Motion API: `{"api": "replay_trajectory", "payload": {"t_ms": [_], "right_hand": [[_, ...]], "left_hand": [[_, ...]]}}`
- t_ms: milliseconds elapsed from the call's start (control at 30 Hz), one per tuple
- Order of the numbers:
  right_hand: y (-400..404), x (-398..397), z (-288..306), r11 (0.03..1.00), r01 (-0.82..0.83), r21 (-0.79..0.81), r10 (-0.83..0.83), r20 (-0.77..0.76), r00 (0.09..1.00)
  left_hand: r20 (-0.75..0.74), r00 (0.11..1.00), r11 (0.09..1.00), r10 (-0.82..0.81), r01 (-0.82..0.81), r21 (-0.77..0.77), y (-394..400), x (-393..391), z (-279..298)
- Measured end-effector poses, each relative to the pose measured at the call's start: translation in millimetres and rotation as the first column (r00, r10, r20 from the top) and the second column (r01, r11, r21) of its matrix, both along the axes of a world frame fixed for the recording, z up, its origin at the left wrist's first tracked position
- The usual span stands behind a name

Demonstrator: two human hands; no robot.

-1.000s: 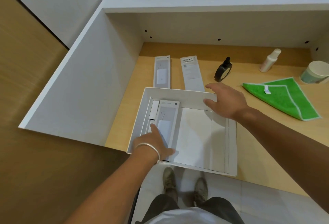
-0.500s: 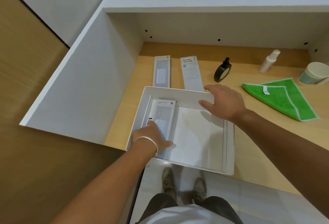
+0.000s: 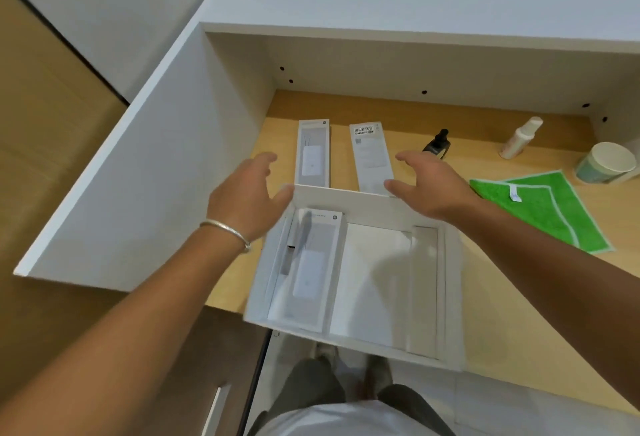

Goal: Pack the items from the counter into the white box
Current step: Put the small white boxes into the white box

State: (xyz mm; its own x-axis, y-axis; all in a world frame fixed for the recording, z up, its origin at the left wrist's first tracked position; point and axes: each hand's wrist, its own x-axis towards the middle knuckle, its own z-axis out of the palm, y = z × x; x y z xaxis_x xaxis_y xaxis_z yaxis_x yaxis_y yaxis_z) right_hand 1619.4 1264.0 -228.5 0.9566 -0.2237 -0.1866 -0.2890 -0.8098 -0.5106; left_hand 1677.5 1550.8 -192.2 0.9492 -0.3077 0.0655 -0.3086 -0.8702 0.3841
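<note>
The open white box (image 3: 450,297) sits at the counter's front edge. One slim white product pack (image 3: 310,269) lies flat in its left side; the right side shows only the white floor. Behind the box, two more slim packs lie on the counter: one face up (image 3: 313,153), one with a barcode label (image 3: 370,155). My left hand (image 3: 246,196) hovers open above the box's far left corner. My right hand (image 3: 433,186) hovers open over the far right part of the rim, close to the barcode pack. Neither hand holds anything.
A black tape dispenser (image 3: 438,143), a small white spray bottle (image 3: 519,137), a pale green cup (image 3: 604,162) and a green cloth (image 3: 540,207) lie to the right on the wooden counter (image 3: 502,314). White walls (image 3: 156,176) enclose the left and back.
My left hand let go of the pack in the box and rose forward past the far rim. My right hand left the rim and moved toward the packs behind.
</note>
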Motion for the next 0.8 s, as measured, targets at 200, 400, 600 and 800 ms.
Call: {"api": "replay_trajectory", "payload": {"t_ms": [200,400,600,800], "right_hand": [[9.4,55.3,-20.1,0.991,0.107,0.078,-0.097,-0.130,0.987],[27.4,110.3,-54.3,0.989,0.130,-0.076,-0.146,-0.277,0.950],[37.7,134.1,-83.0,0.970,0.126,-0.209,-0.198,-0.370,0.908],[37.8,136.6,-91.8,0.949,0.129,-0.287,-0.237,-0.383,0.893]], "left_hand": [[-0.352,0.935,0.998,0.044,-0.054,-0.019,-32.5,101.6,-42.1],[-0.595,0.801,0.974,0.068,0.076,0.214,-76.5,152.5,-99.0],[-0.594,0.800,0.931,0.089,0.146,0.335,-95.8,160.9,-131.5],[-0.542,0.839,0.925,0.057,0.159,0.345,-97.9,160.7,-134.2]]}}
